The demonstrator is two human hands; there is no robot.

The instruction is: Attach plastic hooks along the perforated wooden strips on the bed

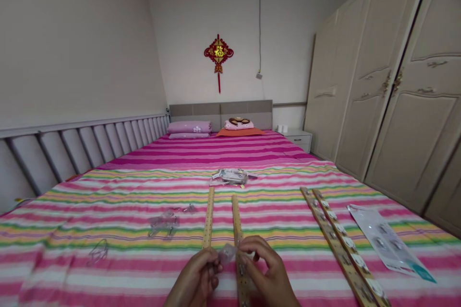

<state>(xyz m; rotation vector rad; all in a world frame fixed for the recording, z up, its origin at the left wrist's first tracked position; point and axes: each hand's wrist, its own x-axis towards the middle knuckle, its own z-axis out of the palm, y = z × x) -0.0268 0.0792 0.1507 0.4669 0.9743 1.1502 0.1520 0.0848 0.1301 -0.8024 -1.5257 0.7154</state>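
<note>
My left hand [201, 273] is closed, with thumb and fingers pinching a small clear plastic bag [227, 253]. My right hand [264, 266] has its thumb and forefinger brought together at the bag's right edge. What lies inside the bag is too small to make out. Directly beneath the hands runs a narrow wooden strip [236, 220] with small metal pieces on its near part. To its left lies a second wooden strip [208, 218] with rows of small holes, its near end partly hidden by my left hand.
Crumpled clear plastic bags [164, 224] lie on the left of the striped bedspread [118, 206]. Farther back is a pile of packaged parts [232, 176]. On the right lie two wooden strips with metal pieces [340, 240] and a clear packet [389, 240]. A wardrobe [406, 105] stands beyond.
</note>
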